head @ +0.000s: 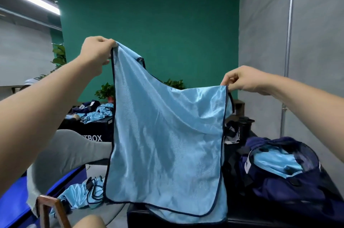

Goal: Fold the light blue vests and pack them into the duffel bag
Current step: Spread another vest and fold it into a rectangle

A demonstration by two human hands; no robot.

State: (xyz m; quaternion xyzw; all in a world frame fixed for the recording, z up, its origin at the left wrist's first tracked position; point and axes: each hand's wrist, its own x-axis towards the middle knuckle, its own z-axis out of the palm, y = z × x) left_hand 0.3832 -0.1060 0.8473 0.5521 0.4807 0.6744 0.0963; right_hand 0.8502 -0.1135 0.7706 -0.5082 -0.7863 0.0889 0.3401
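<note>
Green wall (149,13); light blue vest (163,134), corners in pinch grip of left hand (96,52), right hand (243,80).

One duffel bag (279,190) (navy), two hands (96,52) (243,80)

A raised light blue vest (167,144) hangs like a curtain across the middle, with open air above it; at lower right the navy duffel bag (297,196) lies open-mouthed, partly filled by a folded vest (273,162).
</note>
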